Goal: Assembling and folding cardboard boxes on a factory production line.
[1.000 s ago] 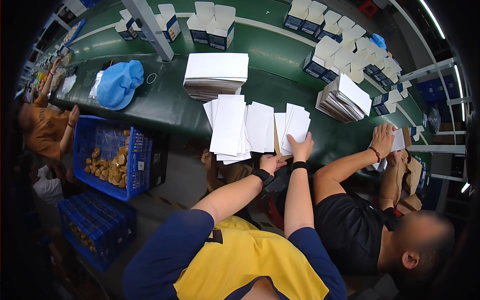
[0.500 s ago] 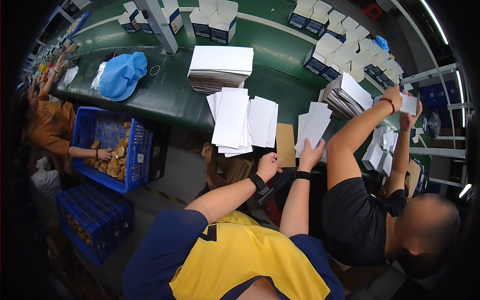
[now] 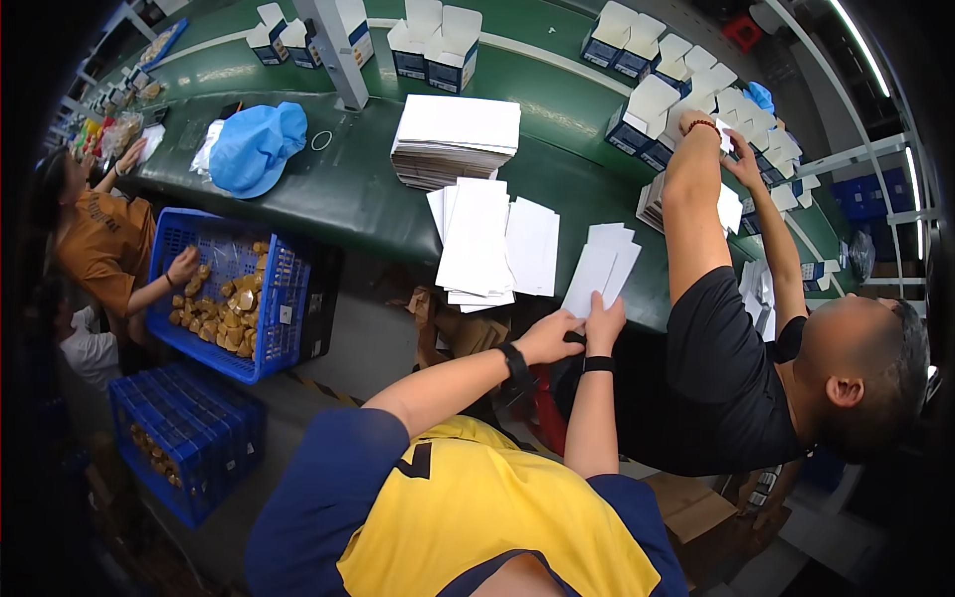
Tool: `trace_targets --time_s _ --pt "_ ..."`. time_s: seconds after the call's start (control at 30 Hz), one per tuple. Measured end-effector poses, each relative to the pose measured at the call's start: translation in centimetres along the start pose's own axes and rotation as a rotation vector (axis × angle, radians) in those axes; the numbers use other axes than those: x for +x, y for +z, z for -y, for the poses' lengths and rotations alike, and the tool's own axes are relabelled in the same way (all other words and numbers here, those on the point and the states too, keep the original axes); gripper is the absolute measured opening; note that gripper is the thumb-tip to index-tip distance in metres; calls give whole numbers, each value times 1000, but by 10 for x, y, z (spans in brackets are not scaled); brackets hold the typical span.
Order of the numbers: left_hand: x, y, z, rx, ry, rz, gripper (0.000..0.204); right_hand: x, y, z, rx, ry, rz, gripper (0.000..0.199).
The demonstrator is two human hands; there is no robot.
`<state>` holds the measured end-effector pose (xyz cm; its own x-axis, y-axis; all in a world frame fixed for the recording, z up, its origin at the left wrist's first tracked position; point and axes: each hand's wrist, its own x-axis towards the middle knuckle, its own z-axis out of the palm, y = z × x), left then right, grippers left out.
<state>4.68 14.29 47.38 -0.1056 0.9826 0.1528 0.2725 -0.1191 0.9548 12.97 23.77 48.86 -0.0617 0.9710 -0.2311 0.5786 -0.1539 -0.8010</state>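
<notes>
A small fan of white paper slips (image 3: 603, 267) sits over the table's front edge with both my hands at its lower end. My right hand (image 3: 604, 324) is closed on the slips from the right. Close beside it, my left hand (image 3: 549, 338) pinches at their lower left corner; its fingertips are partly hidden, with a small black piece showing between the hands. To the left, looser white slips (image 3: 476, 239) lie spread in overlapping piles. Behind these stands a tall, neat stack of white slips (image 3: 458, 124).
A co-worker in black (image 3: 731, 368) reaches across the bench close on my right, by open blue-and-white boxes (image 3: 637, 117). A blue cap (image 3: 257, 149) lies left on the green bench (image 3: 348, 204). Blue crates (image 3: 267, 328) with brown-wrapped pieces stand lower left, by another worker.
My hands have come together at the slips' lower end. The brown card that lay between them is out of sight. The co-worker's arms have moved left toward the open boxes.
</notes>
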Motion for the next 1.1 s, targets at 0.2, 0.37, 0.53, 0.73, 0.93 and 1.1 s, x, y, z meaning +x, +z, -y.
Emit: trace_targets --time_s 0.2,0.37,0.53,0.73,0.93,1.1 --pt "-113 -71 17 -176 -617 -579 15 5 40 29 667 50 253 31" --pt "-68 -169 1 -636 -806 -830 59 32 71 27 461 188 379 36" --pt "-28 -160 36 -801 -679 -537 96 31 105 21 234 152 255 37" --pt "-22 -176 24 -812 -713 -392 85 28 76 43 457 332 540 37" --pt "-17 -184 9 -1092 -848 -149 66 1 47 34 -8 -174 -5 33" --pt "-27 -174 34 -879 -682 -101 83 -73 8 121 255 -325 11 37"
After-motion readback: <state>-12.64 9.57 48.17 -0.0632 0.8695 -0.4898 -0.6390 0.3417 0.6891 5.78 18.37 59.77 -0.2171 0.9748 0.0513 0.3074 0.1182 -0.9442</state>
